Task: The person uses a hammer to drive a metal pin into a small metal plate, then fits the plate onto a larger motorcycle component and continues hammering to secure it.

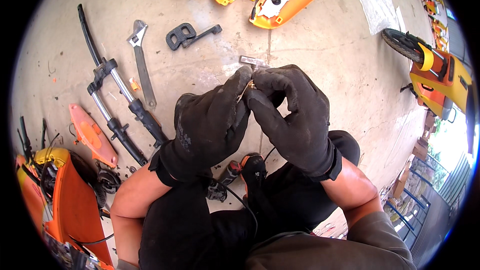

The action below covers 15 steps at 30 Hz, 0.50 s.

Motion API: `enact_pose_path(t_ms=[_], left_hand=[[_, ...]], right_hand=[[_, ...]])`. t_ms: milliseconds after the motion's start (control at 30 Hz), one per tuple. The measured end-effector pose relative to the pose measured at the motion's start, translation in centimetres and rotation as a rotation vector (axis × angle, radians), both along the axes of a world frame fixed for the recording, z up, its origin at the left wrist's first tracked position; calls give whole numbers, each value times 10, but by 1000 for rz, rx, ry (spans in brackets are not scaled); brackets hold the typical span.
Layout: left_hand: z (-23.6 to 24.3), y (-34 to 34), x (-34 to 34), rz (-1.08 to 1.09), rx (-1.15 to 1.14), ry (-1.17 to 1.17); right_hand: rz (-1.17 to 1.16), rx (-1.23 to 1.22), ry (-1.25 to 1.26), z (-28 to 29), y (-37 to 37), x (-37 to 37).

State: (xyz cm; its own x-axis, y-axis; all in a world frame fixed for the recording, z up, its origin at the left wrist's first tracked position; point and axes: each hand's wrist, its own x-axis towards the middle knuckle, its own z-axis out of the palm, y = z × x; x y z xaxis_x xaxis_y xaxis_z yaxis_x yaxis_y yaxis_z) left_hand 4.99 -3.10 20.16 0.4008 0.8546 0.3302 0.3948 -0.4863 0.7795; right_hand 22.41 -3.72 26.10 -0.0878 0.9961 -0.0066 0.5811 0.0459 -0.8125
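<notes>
My left hand [207, 120] and my right hand [295, 115], both in dark work gloves, meet at the fingertips above the concrete floor. Between the pinched fingers shows a small brass-coloured piece [251, 85], too small and covered to name. Both hands are closed around it, and I cannot tell how the grip is shared. Just beyond the fingertips lies what looks like a hammer head [254, 61]; the gloves hide the rest of it. Left of my left hand are a large adjustable wrench [141, 60] and a front fork [120, 90]. A black pedal with its crank arm [192, 36] lies further off.
Orange and yellow plastic body panels [295, 0] lie at the far side. A yellow bike [440, 77] stands at the right, and an orange one [65, 195] at the lower left. Between my feet is a red-and-grey power tool [225, 180]. White plastic sheeting [375, 7] lies at the far right.
</notes>
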Motion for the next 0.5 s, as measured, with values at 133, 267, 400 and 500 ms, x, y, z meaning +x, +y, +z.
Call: enact_pose_path(t_ms=[133, 267, 400, 500], left_hand=[[-4, -1, 1, 10, 22, -23], [-1, 0, 2, 3, 18, -26], [-2, 1, 2, 9, 38, -25], [-5, 1, 2, 10, 42, -49]], right_hand=[[25, 53, -26, -1, 0, 1], [27, 83, -31, -1, 0, 1], [29, 91, -18, -1, 1, -1], [25, 69, 13, -1, 1, -1]])
